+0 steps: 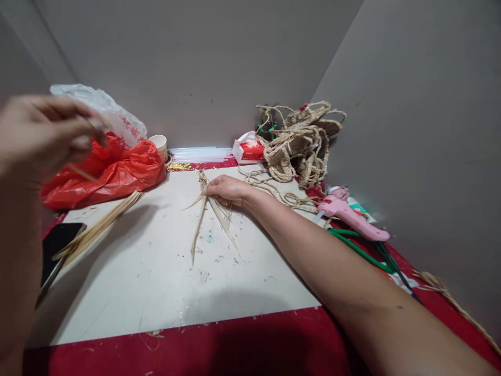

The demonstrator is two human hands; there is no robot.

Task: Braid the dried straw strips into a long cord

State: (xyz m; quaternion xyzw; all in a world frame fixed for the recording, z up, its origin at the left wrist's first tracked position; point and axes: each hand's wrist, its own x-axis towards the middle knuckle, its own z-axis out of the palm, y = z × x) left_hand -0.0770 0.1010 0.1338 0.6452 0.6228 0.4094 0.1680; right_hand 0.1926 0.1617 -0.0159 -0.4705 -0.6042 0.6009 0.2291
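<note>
My right hand (pixel 227 190) reaches across a white board (pixel 156 282) and pinches the top of a small bundle of dry straw strips (pixel 204 209), whose loose ends fan out toward me. Raised at the left, close to the camera and blurred, my left hand (pixel 47 133) pinches a thin straw strip (pixel 83 172) between its fingertips. More long straw strips (pixel 97 225) lie on the board's left edge.
A red plastic bag (pixel 113 169) and a white bag (pixel 105 112) sit at back left beside a paper cup (pixel 159 143). Woven jute rope pieces (pixel 301 141), a tissue pack (pixel 248 150), a pink glue gun (pixel 350 213), glue sticks (pixel 201 153), and a phone (pixel 57 248) surround the board.
</note>
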